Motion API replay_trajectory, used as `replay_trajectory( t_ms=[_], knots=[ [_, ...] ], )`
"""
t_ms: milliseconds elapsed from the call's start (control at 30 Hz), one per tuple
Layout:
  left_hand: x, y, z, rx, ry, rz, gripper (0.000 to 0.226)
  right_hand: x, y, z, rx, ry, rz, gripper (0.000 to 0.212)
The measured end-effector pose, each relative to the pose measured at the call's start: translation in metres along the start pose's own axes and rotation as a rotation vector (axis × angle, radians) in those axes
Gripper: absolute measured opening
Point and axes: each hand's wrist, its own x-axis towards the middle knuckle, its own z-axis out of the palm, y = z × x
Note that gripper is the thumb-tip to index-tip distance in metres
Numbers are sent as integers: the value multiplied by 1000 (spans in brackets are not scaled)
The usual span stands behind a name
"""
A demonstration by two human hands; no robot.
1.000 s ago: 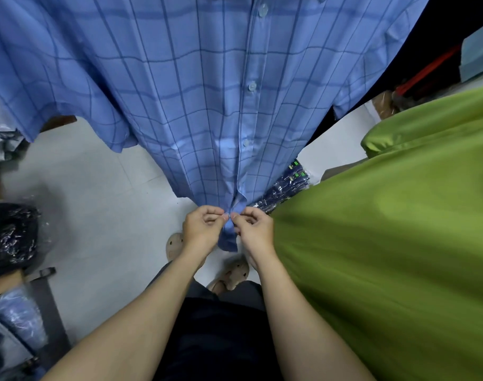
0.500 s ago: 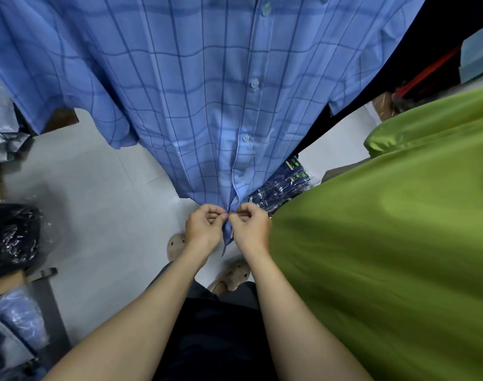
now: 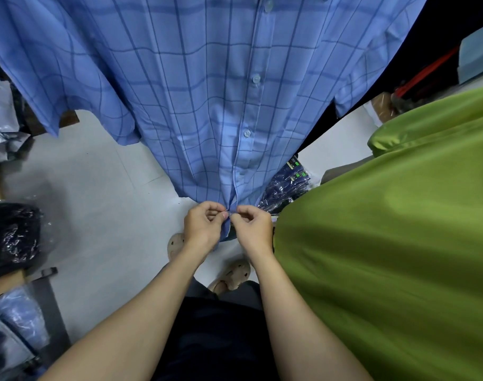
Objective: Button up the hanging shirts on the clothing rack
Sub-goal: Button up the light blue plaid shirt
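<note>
A blue checked short-sleeved shirt (image 3: 196, 86) hangs in front of me and fills the upper frame. Its front placket shows fastened buttons (image 3: 255, 79) running down the middle. At the bottom hem my left hand (image 3: 204, 226) pinches the left edge of the placket with thumb and curled fingers. My right hand (image 3: 252, 229) pinches the right edge, fingertips almost meeting the left hand's. The lowest button is hidden between my fingers. A green shirt (image 3: 394, 229) hangs close on my right, brushing my right forearm.
Pale floor (image 3: 97, 204) lies below, with my sandalled feet (image 3: 234, 273) on it. Plastic-wrapped dark garments (image 3: 12, 237) and blue packs (image 3: 12, 325) are stacked at the left. A wrapped navy bundle (image 3: 284, 188) lies behind the blue shirt's hem. Dark shelving with a red bar (image 3: 424, 72) is at the upper right.
My hands have stayed at the hem, fingertips drawn closer together on the placket. The shirt's lower tail, which hung below my hands, is now tucked between them.
</note>
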Motion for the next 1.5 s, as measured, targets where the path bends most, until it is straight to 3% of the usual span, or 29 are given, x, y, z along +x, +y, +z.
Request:
replay_trajectory(
  t_ms=[233, 600, 800, 1100, 1300, 1500],
  knots=[
    [0, 1, -7, -38, -30, -23, 11, -3, -2, -2, 240, -99, 91, 18],
    [-9, 13, -8, 109, -14, 31, 12, -5, -4, -4, 131, -10, -20, 13],
    [-16, 25, -7, 123, 10, 22, 6, -4, -5, -3, 117, 57, -62, 27],
    [-7, 19, -7, 181, 5, -7, 12, -5, -5, -7, 142, -26, -40, 25],
    [-1, 12, -6, -39, -59, -110, 7, -1, -13, -13, 256, -92, 71, 24],
    [-2, 19, -9, -287, -89, -173, 12, 2, -18, -16, 689, -134, 348, 17]
  ],
)
